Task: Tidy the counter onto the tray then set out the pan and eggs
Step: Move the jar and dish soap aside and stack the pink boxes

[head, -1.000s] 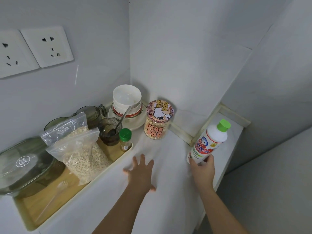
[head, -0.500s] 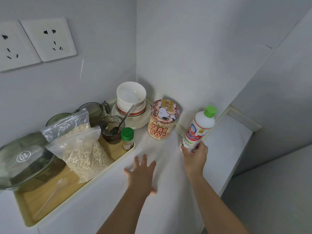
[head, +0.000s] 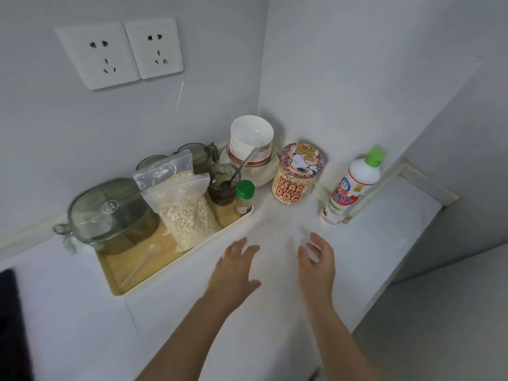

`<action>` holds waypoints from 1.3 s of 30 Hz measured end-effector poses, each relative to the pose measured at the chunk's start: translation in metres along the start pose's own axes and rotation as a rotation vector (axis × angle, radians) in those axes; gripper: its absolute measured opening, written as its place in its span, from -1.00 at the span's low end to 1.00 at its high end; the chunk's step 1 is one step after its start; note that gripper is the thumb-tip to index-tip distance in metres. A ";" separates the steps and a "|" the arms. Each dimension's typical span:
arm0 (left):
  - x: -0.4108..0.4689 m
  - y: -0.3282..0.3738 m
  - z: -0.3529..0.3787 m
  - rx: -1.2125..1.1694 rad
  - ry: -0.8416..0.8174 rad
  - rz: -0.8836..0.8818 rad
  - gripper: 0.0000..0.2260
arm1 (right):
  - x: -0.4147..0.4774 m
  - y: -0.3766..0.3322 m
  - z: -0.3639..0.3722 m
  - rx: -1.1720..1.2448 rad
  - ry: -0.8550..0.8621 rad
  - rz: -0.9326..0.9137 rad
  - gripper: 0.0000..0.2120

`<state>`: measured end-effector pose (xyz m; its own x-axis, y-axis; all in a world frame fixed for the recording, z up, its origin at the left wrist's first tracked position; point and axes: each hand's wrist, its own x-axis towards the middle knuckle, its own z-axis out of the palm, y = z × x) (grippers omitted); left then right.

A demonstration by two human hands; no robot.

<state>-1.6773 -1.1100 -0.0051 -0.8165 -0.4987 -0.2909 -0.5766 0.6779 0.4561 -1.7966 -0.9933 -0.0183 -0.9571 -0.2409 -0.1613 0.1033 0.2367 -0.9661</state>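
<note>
As the bottle [head: 351,188] stands free, left hand [head: 236,266] and right hand [head: 316,259] outstretched, fingers spread, empty, perhaps hovering.

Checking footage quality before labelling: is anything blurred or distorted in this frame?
Head view: the left hand and right hand are slightly motion-blurred, while the jar lettering reads sharply; the wide-angle lens tilts the wall sockets; lighting is soft, shadows faint.
</note>
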 end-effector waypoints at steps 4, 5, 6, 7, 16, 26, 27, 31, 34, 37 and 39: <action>-0.088 -0.025 -0.024 -0.237 0.270 -0.029 -0.60 | -0.070 -0.018 0.015 -0.047 -0.309 -0.092 -0.80; -0.125 -0.034 -0.029 -0.297 0.328 -0.077 -0.64 | -0.101 -0.023 0.022 -0.063 -0.417 -0.116 -0.81; -0.154 -0.039 -0.032 -0.351 0.387 -0.117 -0.68 | -0.125 -0.029 0.026 -0.073 -0.509 -0.142 -0.81; -0.183 -0.043 -0.033 -0.402 0.433 -0.160 -0.70 | -0.150 -0.032 0.028 -0.078 -0.598 -0.157 -0.81; -0.492 -0.088 -0.013 -0.626 0.899 -0.512 -0.79 | -0.418 -0.052 0.031 -0.058 -1.210 -0.307 -0.84; -0.787 -0.131 0.021 -0.664 1.402 -0.853 -0.81 | -0.714 -0.061 0.045 -0.068 -1.720 -0.353 -0.84; -0.803 -0.135 0.026 -0.686 1.442 -0.879 -0.81 | -0.733 -0.059 0.049 -0.079 -1.751 -0.363 -0.84; -0.861 -0.171 0.041 -0.744 1.528 -0.947 -0.83 | -0.803 -0.045 0.078 -0.135 -1.844 -0.398 -0.82; -0.906 -0.219 0.047 -0.731 1.570 -0.990 -0.84 | -0.859 -0.030 0.118 -0.162 -1.875 -0.399 -0.82; -0.943 -0.274 0.047 -0.749 1.578 -1.030 -0.84 | -0.907 -0.012 0.171 -0.202 -1.856 -0.445 -0.83; -0.964 -0.311 0.041 -0.772 1.540 -1.048 -0.85 | -0.934 -0.001 0.209 -0.251 -1.806 -0.489 -0.85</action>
<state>-0.7118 -0.8174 0.0988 0.7044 -0.7098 0.0000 -0.2468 -0.2448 0.9376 -0.8461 -0.9652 0.0916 0.5265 -0.8473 -0.0693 -0.2496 -0.0762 -0.9653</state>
